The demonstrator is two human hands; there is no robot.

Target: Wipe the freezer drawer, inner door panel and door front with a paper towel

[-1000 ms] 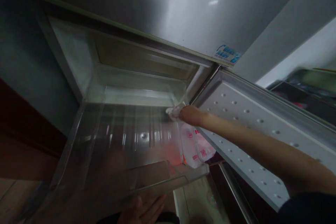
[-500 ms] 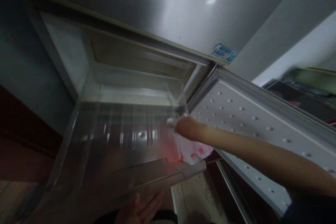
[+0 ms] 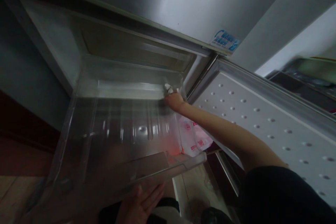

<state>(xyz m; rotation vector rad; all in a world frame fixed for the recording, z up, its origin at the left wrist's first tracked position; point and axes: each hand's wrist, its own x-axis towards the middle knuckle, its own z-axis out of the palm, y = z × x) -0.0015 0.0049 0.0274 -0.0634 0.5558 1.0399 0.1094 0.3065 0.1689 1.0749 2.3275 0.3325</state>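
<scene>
A clear plastic freezer drawer (image 3: 115, 119) sticks out of the fridge compartment, tilted down toward me. My right hand (image 3: 174, 100) reaches into its far right corner, closed around a crumpled white cloth (image 3: 169, 88) that pokes out past the fingers. Whether it is fabric or paper I cannot tell. Below the drawer's front edge is my left hand (image 3: 141, 203), its fingers stretched out and lying against or just under the front panel. No object shows in that hand.
The fridge's open lower door (image 3: 252, 112), white and dimpled inside, stands to the right. Above is the closed silver upper door (image 3: 168, 3) with a blue-lettered sticker (image 3: 225, 40). A pink-and-white plastic bag (image 3: 193, 140) lies beyond the drawer's right side.
My right hand has moved with the white cloth from the middle of the drawer's right side back toward its far right corner. My left hand stays at the front edge.
</scene>
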